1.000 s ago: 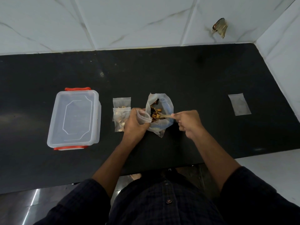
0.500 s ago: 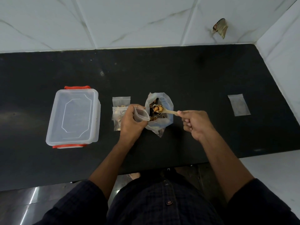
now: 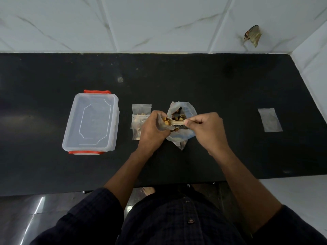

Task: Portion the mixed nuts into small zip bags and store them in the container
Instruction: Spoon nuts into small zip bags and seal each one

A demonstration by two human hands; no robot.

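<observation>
A large clear bag of mixed nuts [image 3: 184,137] stands open at the middle of the black counter [image 3: 212,82]. My left hand [image 3: 152,131] grips a small zip bag [image 3: 161,125] with its mouth held open, just left of the big bag. My right hand [image 3: 205,129] pinches the handle of a pale spoon [image 3: 175,122]. The spoon's bowl carries nuts and sits at the small bag's mouth. Two filled small zip bags [image 3: 140,119] lie left of my left hand, partly hidden by it. The clear lidded container [image 3: 92,122] with red clips sits further left.
One flat empty zip bag [image 3: 269,120] lies on the counter at the right. White tiled walls close the back and the right side. The counter's front edge runs just above my lap.
The spoon came out of the big bag loaded with nuts and moved left to the mouth of the small bag. My right hand followed it leftward.
</observation>
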